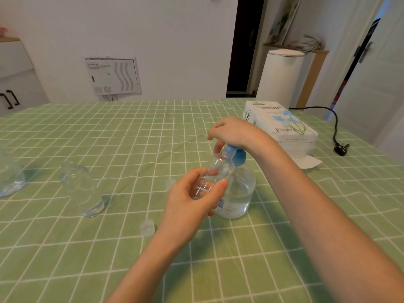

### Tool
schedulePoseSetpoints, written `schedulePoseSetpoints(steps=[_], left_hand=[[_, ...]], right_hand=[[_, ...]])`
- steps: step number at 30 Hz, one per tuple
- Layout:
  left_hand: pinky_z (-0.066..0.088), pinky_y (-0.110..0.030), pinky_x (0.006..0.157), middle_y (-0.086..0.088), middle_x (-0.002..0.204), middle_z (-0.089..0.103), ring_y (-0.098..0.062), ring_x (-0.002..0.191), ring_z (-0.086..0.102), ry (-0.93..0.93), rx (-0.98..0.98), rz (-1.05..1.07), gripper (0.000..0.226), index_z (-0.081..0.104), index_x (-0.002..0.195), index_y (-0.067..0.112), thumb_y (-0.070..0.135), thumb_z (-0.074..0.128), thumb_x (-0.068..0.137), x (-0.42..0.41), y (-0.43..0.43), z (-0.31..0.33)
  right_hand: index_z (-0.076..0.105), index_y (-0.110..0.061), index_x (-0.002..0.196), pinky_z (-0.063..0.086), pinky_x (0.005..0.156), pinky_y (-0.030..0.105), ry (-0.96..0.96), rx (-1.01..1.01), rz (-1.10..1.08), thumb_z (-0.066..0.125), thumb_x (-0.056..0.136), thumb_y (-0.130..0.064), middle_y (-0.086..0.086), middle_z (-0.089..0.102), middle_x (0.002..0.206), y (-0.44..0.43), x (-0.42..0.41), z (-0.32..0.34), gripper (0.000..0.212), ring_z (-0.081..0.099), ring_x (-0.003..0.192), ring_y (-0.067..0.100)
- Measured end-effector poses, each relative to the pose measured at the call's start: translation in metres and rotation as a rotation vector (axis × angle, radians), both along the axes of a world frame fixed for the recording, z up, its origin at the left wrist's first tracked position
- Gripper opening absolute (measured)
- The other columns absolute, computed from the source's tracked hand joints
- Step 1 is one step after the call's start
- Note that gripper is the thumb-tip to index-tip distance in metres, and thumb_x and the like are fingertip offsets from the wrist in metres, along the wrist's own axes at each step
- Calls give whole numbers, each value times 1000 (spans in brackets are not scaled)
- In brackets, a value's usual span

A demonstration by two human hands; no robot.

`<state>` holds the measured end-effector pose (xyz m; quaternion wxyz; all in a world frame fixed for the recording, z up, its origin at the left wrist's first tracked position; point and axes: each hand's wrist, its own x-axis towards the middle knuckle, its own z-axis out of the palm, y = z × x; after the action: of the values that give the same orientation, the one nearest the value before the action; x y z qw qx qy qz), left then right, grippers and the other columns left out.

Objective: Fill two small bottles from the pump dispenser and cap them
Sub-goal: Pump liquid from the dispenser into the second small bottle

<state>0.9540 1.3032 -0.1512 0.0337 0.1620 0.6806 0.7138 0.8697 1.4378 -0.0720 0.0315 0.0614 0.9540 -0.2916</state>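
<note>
A clear pump dispenser (239, 193) with a blue pump head (237, 155) stands on the green checked tablecloth, about half full of clear liquid. My right hand (235, 132) rests on top of the pump head, fingers curved down over its nozzle. My left hand (192, 197) grips a small clear bottle (219, 169), tilted with its mouth up under the nozzle. A second small clear bottle (82, 189) stands uncapped to the left. Two clear caps lie on the cloth, one (147, 227) near my left forearm, the other (170, 183) beyond my left hand.
A pack of tissue paper (282, 127) lies at the back right of the table (109, 132), with a black power plug (341, 148) beside it. Part of a large clear container (9, 178) shows at the left edge.
</note>
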Motion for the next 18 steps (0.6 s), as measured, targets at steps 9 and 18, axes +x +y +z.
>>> schedulePoseSetpoints(steps=[9,18], left_hand=[[45,-15,47,4,70,67,-4,50,59,1,22,-16,32,67,92,25,42,67,65,0,0,7],[48,-18,48,-10,79,65,-4,51,57,-25,-11,-7,17,66,95,20,21,68,79,0,-1,1]], right_hand=[[61,0,121,40,60,27,27,70,2,46,91,-21,14,73,102,-4,-1,14,40,55,74,21],[59,1,123,33,70,29,-25,53,-14,49,89,-20,19,65,119,-1,-2,0,41,44,78,18]])
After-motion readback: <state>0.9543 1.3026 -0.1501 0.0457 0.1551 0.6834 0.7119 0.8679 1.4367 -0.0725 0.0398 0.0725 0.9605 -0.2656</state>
